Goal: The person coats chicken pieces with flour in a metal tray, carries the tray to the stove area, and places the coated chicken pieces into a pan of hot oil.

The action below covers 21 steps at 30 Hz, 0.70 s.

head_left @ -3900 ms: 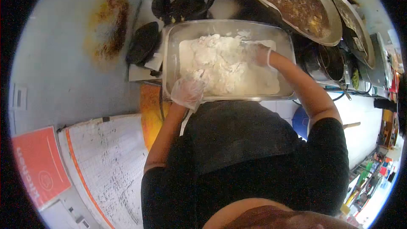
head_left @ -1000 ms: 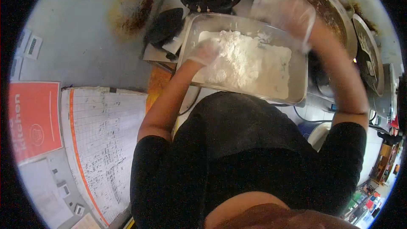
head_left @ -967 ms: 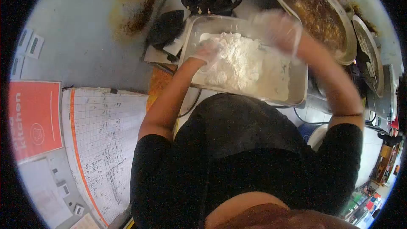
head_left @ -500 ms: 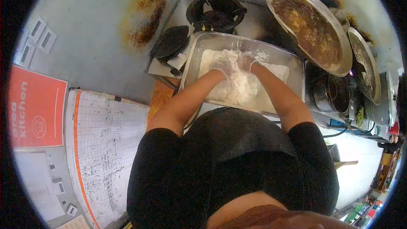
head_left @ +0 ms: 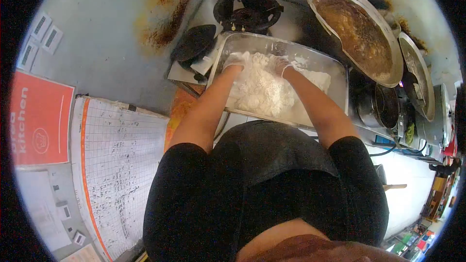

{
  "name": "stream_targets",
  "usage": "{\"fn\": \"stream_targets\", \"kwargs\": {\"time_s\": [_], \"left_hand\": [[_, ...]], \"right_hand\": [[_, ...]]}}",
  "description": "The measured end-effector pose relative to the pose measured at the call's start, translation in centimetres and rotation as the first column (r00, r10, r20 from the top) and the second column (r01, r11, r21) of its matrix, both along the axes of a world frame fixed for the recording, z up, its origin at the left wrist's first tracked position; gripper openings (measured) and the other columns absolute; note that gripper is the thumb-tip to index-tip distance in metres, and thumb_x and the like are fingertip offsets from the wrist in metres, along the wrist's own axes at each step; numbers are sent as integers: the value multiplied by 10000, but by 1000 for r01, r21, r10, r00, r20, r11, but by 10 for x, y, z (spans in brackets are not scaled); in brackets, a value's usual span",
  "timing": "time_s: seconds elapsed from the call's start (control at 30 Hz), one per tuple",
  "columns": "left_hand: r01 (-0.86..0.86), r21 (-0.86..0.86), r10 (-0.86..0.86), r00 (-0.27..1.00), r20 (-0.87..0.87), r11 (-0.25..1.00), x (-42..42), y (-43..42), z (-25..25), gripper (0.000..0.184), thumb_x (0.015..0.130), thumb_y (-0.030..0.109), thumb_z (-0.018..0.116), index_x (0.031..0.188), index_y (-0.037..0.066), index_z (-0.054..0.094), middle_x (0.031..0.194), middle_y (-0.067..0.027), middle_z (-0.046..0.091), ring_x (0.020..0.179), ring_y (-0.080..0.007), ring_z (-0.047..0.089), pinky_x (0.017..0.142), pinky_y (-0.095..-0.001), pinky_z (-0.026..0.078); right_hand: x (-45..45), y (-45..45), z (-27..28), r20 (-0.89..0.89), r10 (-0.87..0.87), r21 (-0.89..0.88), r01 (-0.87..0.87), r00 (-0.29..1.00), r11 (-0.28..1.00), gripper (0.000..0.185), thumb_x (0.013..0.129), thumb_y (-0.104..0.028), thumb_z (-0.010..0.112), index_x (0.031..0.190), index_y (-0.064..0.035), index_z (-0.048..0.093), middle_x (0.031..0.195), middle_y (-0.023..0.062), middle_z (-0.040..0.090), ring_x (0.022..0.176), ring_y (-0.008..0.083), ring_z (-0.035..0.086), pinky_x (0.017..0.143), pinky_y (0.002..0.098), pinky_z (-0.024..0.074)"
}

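Observation:
A rectangular metal tray (head_left: pixel 335 65) holds a heap of white flour-like powder (head_left: pixel 276 94), lumpy in the middle and smoother along the right side. Both my hands wear clear plastic gloves dusted with the powder. My left hand (head_left: pixel 236 60) is at the tray's left part, touching the heap's upper left edge. My right hand (head_left: pixel 280 64) reaches into the upper middle of the heap. Powder and blur hide the fingers of both hands, so whether they grip anything does not show.
Behind the tray stands a black gas burner (head_left: pixel 247 12), with a dark pan (head_left: pixel 194 42) to its left. Large browned metal pans (head_left: pixel 357 34) lean on the right, above a dark pot (head_left: pixel 381 106). A handwritten chart (head_left: pixel 121 165) and a red sign (head_left: pixel 43 119) are at left.
My left hand has moved left, away from my right hand, which has shifted slightly. The powder in the middle now lies more spread out towards the left.

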<state>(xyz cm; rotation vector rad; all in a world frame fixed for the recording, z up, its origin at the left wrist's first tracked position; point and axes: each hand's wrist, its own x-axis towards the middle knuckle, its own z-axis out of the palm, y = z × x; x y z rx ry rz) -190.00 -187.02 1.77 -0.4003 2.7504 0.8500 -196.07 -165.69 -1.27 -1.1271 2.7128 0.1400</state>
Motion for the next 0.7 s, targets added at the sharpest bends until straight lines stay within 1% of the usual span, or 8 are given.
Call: {"fn": "stream_targets", "kwargs": {"time_s": [0.13, 0.17, 0.3, 0.43, 0.5, 0.57, 0.63, 0.7], "left_hand": [[346, -430, -331, 937, 112, 834, -41, -18, -84, 332, 823, 197, 535, 1100, 31, 609, 1153, -206, 593, 1104, -332, 563, 899, -430, 463], [319, -440, -352, 936, 8, 840, -34, -15, -61, 319, 813, 187, 540, 1092, 41, 596, 1116, -191, 606, 1077, -334, 571, 886, -433, 466], [288, -486, -424, 884, -197, 825, -23, -14, -2, 288, 780, 173, 568, 1052, 83, 544, 976, -132, 634, 979, -330, 593, 861, -450, 465], [228, -578, -443, 857, -263, 784, -32, -11, -11, 522, 765, 276, 619, 1241, 111, 482, 1078, -175, 621, 1080, -340, 561, 947, -414, 416], [157, -532, -410, 819, -400, 832, -50, 6, -59, 602, 765, 337, 627, 1300, 116, 461, 1168, -182, 583, 1136, -351, 525, 972, -405, 398], [102, -224, -210, 814, -541, 969, -92, 29, -135, 649, 770, 399, 624, 1330, 116, 456, 1282, -179, 521, 1203, -362, 472, 997, -395, 378], [104, -24, -105, 931, -350, 994, -79, 27, -91, 617, 777, 440, 609, 1278, 94, 509, 1297, -171, 504, 1200, -355, 469, 992, -398, 383], [94, -175, -161, 892, -423, 980, -66, 14, -76, 534, 787, 448, 597, 1162, 69, 591, 1190, -178, 565, 1111, -333, 534, 938, -398, 426]], "right_hand": [[-18, 15, 8, 195, -238, 101, 222, 951, 970, 500, 844, -425, 580, 1237, -124, 515, 1311, 188, 479, 1099, 371, 546, 894, 434, 457], [-36, 45, -48, -104, -65, 11, 67, 992, 998, 513, 774, -435, 637, 1195, -154, 556, 1202, 164, 568, 1073, 355, 547, 876, 402, 464], [-35, 49, -20, 17, 122, 74, -123, 992, 990, 436, 764, -383, 616, 1135, -154, 594, 1054, 152, 619, 980, 336, 574, 832, 404, 470], [-19, 32, 19, -104, -79, -175, 60, 991, 983, 393, 806, -355, 544, 1115, -124, 620, 1001, 172, 620, 1029, 336, 564, 849, 436, 449], [23, -18, 101, 39, -304, -110, 307, 952, 945, 412, 816, -335, 530, 1161, -119, 598, 1096, 162, 603, 1103, 326, 529, 901, 413, 433], [25, -26, 70, -110, -270, -114, 257, 957, 960, 431, 825, -319, 514, 1178, -80, 583, 1140, 192, 584, 1067, 324, 561, 901, 417, 446], [17, -18, 21, -270, -250, -30, 252, 930, 967, 496, 846, -307, 482, 1210, 26, 528, 1228, 271, 522, 1005, 333, 608, 919, 411, 454], [-6, -20, -7, -286, -380, -80, 373, 880, 924, 484, 849, -288, 487, 1186, 56, 528, 1212, 284, 527, 989, 333, 618, 891, 419, 470]]}}
